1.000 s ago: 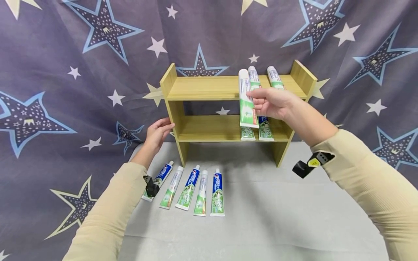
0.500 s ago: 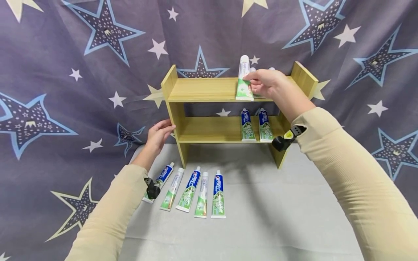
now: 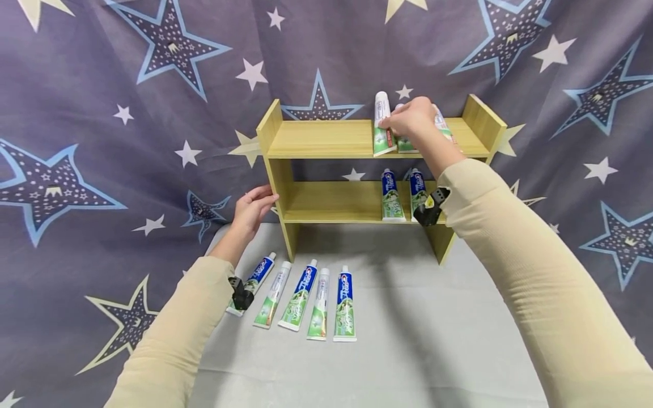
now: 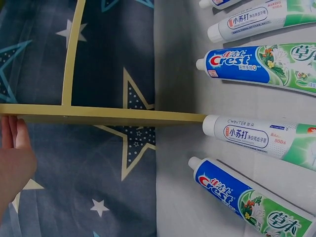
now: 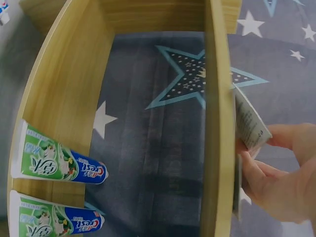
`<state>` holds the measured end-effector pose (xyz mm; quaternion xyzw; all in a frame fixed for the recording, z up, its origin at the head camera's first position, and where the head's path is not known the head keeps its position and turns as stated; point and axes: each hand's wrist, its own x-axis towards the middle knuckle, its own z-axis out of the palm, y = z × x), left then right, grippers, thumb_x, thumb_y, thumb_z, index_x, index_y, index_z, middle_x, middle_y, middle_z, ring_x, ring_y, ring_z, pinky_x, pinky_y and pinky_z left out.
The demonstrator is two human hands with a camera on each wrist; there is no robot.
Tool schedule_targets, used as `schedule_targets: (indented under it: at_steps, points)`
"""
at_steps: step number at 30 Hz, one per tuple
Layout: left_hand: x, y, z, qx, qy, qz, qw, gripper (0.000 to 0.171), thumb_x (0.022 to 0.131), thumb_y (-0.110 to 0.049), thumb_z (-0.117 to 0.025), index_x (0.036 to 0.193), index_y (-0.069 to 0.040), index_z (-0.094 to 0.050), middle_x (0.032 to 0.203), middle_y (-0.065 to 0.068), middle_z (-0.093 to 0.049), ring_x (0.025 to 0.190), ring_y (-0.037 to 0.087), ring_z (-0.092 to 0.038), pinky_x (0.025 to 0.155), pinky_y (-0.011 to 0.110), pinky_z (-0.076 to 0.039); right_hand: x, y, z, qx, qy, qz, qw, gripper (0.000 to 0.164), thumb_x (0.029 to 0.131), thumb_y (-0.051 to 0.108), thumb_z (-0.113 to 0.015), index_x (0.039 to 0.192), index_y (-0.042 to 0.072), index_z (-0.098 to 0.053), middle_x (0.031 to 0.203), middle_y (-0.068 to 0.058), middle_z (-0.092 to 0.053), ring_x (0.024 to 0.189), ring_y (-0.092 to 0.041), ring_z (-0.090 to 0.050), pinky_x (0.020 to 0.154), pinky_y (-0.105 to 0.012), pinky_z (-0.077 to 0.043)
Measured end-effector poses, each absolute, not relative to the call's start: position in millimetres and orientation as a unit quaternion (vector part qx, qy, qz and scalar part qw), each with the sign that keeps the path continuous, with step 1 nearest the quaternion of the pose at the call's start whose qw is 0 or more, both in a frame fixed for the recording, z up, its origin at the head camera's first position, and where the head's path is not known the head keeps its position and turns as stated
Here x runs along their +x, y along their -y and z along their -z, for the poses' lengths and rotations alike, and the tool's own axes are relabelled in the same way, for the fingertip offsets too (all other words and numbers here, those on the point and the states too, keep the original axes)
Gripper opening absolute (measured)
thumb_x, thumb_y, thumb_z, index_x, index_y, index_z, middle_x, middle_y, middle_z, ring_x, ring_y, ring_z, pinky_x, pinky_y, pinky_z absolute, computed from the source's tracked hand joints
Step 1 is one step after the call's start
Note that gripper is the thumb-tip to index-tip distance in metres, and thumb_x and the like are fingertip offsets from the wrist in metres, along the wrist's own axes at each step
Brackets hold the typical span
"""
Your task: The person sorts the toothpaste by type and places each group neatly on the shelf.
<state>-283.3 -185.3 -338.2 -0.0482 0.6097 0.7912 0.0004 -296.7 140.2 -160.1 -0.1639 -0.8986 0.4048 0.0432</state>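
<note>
The person wore long, pale beige sleeves, the left sleeve [image 3: 165, 328] softly creased, the right sleeve [image 3: 530, 272] lined with fine crosswise ribs. The right cuff [image 3: 453, 170] looked loose and wide. A small, chunky black left camera [image 3: 241, 294] sat near one wrist; the black right camera [image 3: 429, 211] bore a yellow patch [image 3: 430, 202]. Left hand [image 3: 252, 211] and right hand [image 3: 410, 118] were bare.

Right fingers [image 5: 284, 136] pinching, right arm [image 3: 530, 266] outstretched; left fingers [image 4: 14, 131] lower, nearly straight.

The right hand [image 3: 410, 117] partly hides the middle tube [image 3: 406, 147] on the upper shelf [image 3: 316, 136], a wrist camera [image 3: 241, 293] the leftmost tube [image 3: 261, 271].
</note>
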Motion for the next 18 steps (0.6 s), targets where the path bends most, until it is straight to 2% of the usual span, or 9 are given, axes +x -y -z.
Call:
schedule_targets:
  at_steps: [3, 6, 11, 18]
  points:
    - [-284, 185, 338, -0.049, -0.618, -0.784, 0.002, 0.049, 0.087, 0.004, -0.063, 0.135, 0.002, -0.049, 0.098, -0.006, -0.062, 0.088, 0.0, -0.066, 0.102, 0.02, -0.049, -299, -136, 163, -0.143, 0.92, -0.359, 0.06, 0.044, 0.081, 0.038, -0.074, 0.119, 0.016, -0.068, 0.135, -0.005, -0.057, 0.115, -0.017, -0.048, 0.103, -0.025, -0.043]
    - [-284, 186, 339, -0.047, -0.62, -0.783, 0.003, 0.053, 0.087, 0.004, -0.064, 0.137, 0.003, -0.047, 0.099, -0.006, -0.062, 0.09, 0.001, -0.065, 0.108, 0.025, -0.045, -299, -133, 166, -0.105, 0.939, -0.315, 0.084, 0.042, 0.084, 0.036, -0.07, 0.117, 0.009, -0.069, 0.13, -0.009, -0.063, 0.124, -0.021, -0.048, 0.112, -0.03, -0.036]
    - [-284, 185, 338, -0.044, -0.624, -0.78, 0.005, 0.052, 0.088, 0.003, -0.062, 0.138, 0.002, -0.046, 0.1, -0.007, -0.062, 0.091, 0.001, -0.065, 0.11, 0.027, -0.043, -298, -130, 173, -0.061, 0.949, -0.286, 0.121, 0.038, 0.088, 0.031, -0.065, 0.113, 0.003, -0.07, 0.123, -0.014, -0.066, 0.127, -0.027, -0.047, 0.114, -0.035, -0.034]
    - [-284, 186, 338, -0.048, -0.627, -0.778, 0.003, 0.051, 0.089, 0.003, -0.061, 0.138, 0.003, -0.047, 0.1, -0.006, -0.061, 0.092, 0.002, -0.064, 0.108, 0.026, -0.045, -297, -126, 175, -0.057, 0.943, -0.304, 0.12, 0.04, 0.089, 0.033, -0.066, 0.118, 0.005, -0.068, 0.129, -0.012, -0.063, 0.125, -0.024, -0.049, 0.108, -0.035, -0.044]
